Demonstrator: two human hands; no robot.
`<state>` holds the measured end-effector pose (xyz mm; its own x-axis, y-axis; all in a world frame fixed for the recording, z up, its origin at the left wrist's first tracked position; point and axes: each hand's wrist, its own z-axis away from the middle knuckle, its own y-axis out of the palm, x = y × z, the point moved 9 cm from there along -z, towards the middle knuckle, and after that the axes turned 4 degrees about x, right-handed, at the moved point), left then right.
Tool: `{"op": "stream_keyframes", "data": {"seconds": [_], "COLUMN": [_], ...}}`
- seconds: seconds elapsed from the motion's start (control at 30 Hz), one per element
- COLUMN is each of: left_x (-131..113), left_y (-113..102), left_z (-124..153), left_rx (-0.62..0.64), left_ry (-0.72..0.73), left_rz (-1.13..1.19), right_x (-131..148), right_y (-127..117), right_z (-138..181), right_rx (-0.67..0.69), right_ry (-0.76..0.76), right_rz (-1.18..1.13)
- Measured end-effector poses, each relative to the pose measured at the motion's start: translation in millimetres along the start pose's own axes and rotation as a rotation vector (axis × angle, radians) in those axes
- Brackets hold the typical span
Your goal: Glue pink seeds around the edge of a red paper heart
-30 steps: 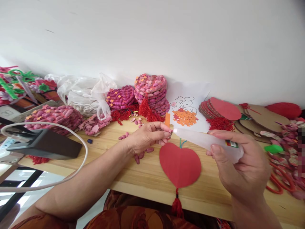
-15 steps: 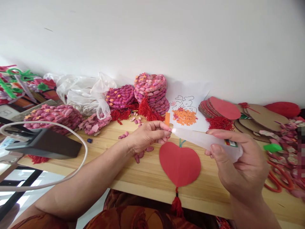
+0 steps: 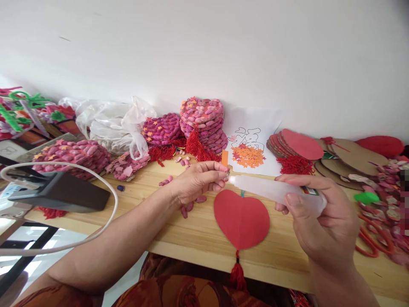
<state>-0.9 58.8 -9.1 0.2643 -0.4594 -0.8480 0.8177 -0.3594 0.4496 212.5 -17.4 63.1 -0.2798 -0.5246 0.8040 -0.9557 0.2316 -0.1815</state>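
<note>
My right hand (image 3: 319, 213) is wrapped round a translucent white glue bottle (image 3: 265, 186), tilted so its nozzle points left. The tip meets a small piece (image 3: 227, 174), apparently a pink-dyed peanut shell, pinched between the thumb and forefinger of my left hand (image 3: 203, 181). Most of that piece is hidden by the fingers. Below the bottle lies a red paper heart (image 3: 242, 221) with a red tassel (image 3: 237, 276) hanging over the table's front edge. Loose pink peanut shells (image 3: 188, 208) lie under my left wrist.
Behind are stacked shell-covered pieces (image 3: 202, 113) and orange paper stars (image 3: 248, 156) on a white sheet (image 3: 271, 166). Red heart cutouts (image 3: 302, 144) and orange-handled scissors (image 3: 367, 243) are on the right. A black box (image 3: 68, 192) with a white cable (image 3: 115, 187) stands on the left.
The bottle's nozzle has shifted slightly down and left against the piece in my left hand. The bottle is a little more level. Little else differs.
</note>
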Motion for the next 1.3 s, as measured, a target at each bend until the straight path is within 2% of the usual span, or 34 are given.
{"op": "stream_keyframes", "data": {"seconds": [0.2, 0.4, 0.53, 0.8, 1.17, 1.3], "left_x": [1.6, 0.6, 0.7, 2.6, -3.2, 0.8], "left_y": [-2.9, -7.2, -8.7, -11.7, -7.4, -9.0], "left_z": [1.3, -1.8, -2.2, -2.4, 1.3, 1.2], "left_rx": [-0.038, -0.047, -0.073, -0.108, -0.124, -0.125], "left_ry": [-0.012, 0.051, 0.056, 0.067, 0.076, 0.036], "left_rz": [-0.009, -0.013, 0.020, -0.021, -0.078, -0.110], "right_x": [7.7, 20.0, 21.2, 23.3, 22.1, 22.6], "right_y": [7.3, 10.9, 9.5, 15.4, 15.0, 13.4], "right_z": [2.9, 2.0, 2.3, 2.2, 1.4, 1.1], "right_rx": [0.033, 0.032, 0.015, 0.070, 0.059, 0.045], "right_ry": [-0.075, -0.179, -0.191, -0.235, -0.216, -0.217], "right_rz": [0.106, 0.179, 0.184, 0.205, 0.200, 0.202]}}
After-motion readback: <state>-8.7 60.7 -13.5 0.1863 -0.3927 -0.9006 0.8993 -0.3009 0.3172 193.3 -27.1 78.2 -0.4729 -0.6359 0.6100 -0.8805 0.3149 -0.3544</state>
